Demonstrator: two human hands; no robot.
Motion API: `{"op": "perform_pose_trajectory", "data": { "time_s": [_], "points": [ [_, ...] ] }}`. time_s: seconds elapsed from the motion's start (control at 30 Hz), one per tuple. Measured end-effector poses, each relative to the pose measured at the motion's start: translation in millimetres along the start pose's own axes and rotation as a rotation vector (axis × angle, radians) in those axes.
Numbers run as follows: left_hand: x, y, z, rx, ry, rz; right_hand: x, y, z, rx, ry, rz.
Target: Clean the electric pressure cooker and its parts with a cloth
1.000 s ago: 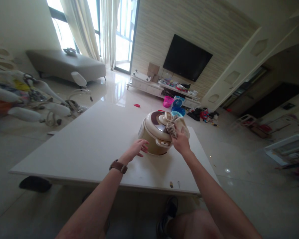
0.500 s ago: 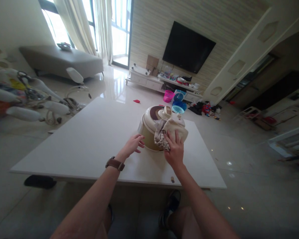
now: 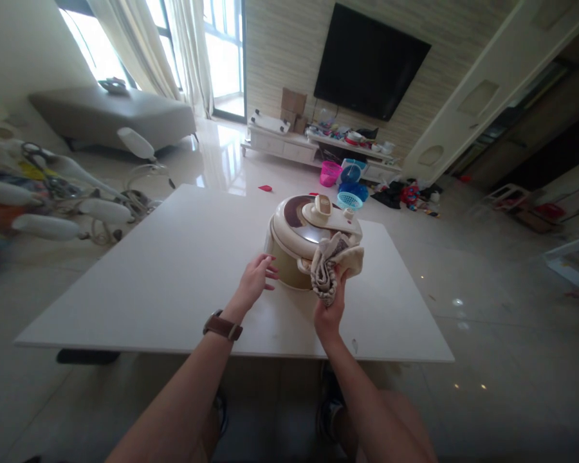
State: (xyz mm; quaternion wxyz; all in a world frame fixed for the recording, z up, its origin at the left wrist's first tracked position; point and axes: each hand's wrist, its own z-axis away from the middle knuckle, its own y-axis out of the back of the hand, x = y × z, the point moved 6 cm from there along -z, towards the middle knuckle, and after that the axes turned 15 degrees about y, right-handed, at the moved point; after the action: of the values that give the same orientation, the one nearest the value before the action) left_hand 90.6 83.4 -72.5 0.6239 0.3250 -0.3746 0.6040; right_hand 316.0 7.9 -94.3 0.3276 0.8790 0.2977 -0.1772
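Note:
An electric pressure cooker (image 3: 289,260) with a cream lid stands upright on the white table (image 3: 174,283). In my right hand (image 3: 330,315) is a bunched beige cloth (image 3: 350,258) with a patterned, gathered edge; it is at the cooker's front right and hides part of that side. Whether the cloth presses on the cooker I cannot tell. My left hand (image 3: 257,280) hovers by the cooker's left front, fingers apart and holding nothing. A brown watch strap (image 3: 222,326) is round that wrist.
A small scrap (image 3: 354,345) lies near the table's front edge. Beyond the table are a pink basket (image 3: 330,173), a light blue basket (image 3: 350,200) and a low TV cabinet (image 3: 284,146). A chandelier-like fixture (image 3: 103,209) lies at the left.
My right hand has turned and dropped lower with the cloth, uncovering more of the lid. My left hand stays nearly in place. The whole view has shifted slightly.

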Motion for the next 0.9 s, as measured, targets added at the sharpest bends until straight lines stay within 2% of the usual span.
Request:
{"op": "perform_pose_trajectory", "data": {
  "time_s": [0.1,0.23,0.33,0.47,0.57,0.63,0.77,0.83,0.9],
  "points": [
    [2.8,2.1,-4.0,0.041,-0.013,0.018,-2.6,-8.0,19.4,0.04,-0.157,-0.089],
    [7.8,1.7,-7.5,0.115,-0.048,0.044,7.4,-18.0,46.5,0.123,-0.463,-0.249],
    [7.7,-2.7,-9.3,0.139,-0.068,0.039,26.9,-22.9,40.4,0.194,-0.618,-0.346],
    [-1.3,-6.1,-11.9,0.151,-0.035,0.026,61.7,-20.0,3.4,0.22,-0.651,-0.361],
    [-8.9,-5.5,-13.2,0.173,-0.022,0.035,72.8,-18.2,-9.6,0.177,-0.666,-0.321],
    [-12.6,-6.2,-14.3,0.175,-0.026,0.037,64.6,-20.6,-4.8,0.153,-0.64,-0.327],
    [-15.6,-10.9,-17.8,0.161,-0.061,0.039,35.4,-31.4,23.4,0.122,-0.599,-0.357],
    [-14.3,-13.0,-20.0,0.174,-0.112,0.035,33.3,-35.7,32.9,0.126,-0.633,-0.383],
    [-12.5,-14.9,-22.8,0.194,-0.176,0.027,44.5,-35.7,31.4,0.159,-0.657,-0.409]
  ]
}}
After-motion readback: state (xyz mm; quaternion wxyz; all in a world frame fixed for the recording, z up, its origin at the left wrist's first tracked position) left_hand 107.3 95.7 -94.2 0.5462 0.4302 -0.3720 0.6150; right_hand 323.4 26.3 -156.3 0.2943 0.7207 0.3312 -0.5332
